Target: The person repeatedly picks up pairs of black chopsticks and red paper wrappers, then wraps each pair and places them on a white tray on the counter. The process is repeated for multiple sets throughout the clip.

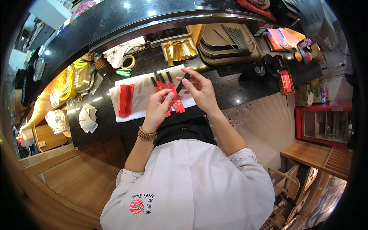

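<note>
Between my hands is a red paper chopstick sleeve (175, 93) with a pair of black chopsticks (182, 82) partly inside it. My left hand (159, 105), a beaded bracelet at its wrist, pinches the sleeve. The upper end of the chopsticks is between the fingers of my right hand (203, 91). Beyond my left hand, several sleeved black chopsticks (161, 78) lie on a folded white cloth (140, 84). A stack of flat red sleeves (125, 100) rests at the cloth's left side. My left hand partly hides the sleeved ones.
Brown trays (207, 37) bearing loose dark chopsticks (236, 38) stand at the back, right of a box of gold cutlery (180, 49). Tape (128, 61) and paper slips (88, 118) lie left. A black cup (258, 69) and a basket of red packets (285, 79) are right.
</note>
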`<state>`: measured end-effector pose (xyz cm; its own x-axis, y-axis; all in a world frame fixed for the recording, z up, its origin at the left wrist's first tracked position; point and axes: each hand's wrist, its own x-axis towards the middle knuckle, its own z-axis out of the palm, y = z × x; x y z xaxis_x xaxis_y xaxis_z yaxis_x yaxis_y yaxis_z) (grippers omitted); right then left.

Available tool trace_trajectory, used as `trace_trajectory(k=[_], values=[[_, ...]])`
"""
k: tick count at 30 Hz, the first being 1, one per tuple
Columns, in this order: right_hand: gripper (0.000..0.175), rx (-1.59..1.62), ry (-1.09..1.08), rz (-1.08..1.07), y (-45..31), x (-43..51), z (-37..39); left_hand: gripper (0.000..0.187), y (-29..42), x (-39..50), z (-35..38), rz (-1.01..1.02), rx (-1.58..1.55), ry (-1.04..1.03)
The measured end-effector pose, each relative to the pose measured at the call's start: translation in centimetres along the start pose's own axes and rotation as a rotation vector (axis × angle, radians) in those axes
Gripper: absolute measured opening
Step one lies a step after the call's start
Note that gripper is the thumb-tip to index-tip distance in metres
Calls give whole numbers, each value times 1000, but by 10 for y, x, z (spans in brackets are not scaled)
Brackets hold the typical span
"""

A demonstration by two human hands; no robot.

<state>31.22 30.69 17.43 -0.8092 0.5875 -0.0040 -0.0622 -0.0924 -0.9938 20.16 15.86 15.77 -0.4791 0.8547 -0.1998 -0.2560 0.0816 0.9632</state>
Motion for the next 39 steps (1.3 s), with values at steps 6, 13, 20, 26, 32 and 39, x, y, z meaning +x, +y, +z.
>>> trace_trajectory(k=[6,13,20,26,32,39], values=[[41,34,224,131,48,35,-67,26,-55,31,-22,-133,-56,148],[32,853,893,222,124,93,-207,43,-123,44,-72,-232,-223,437],[37,856,977,33,155,147,-258,52,-144,44,-85,-212,49,561],[35,889,1033,-23,152,169,-259,51,-147,31,-86,-210,256,610],[27,919,1137,-30,149,177,-251,41,-155,14,-89,-234,235,645],[14,875,1245,-31,137,172,-231,31,-161,17,-88,-206,275,664]])
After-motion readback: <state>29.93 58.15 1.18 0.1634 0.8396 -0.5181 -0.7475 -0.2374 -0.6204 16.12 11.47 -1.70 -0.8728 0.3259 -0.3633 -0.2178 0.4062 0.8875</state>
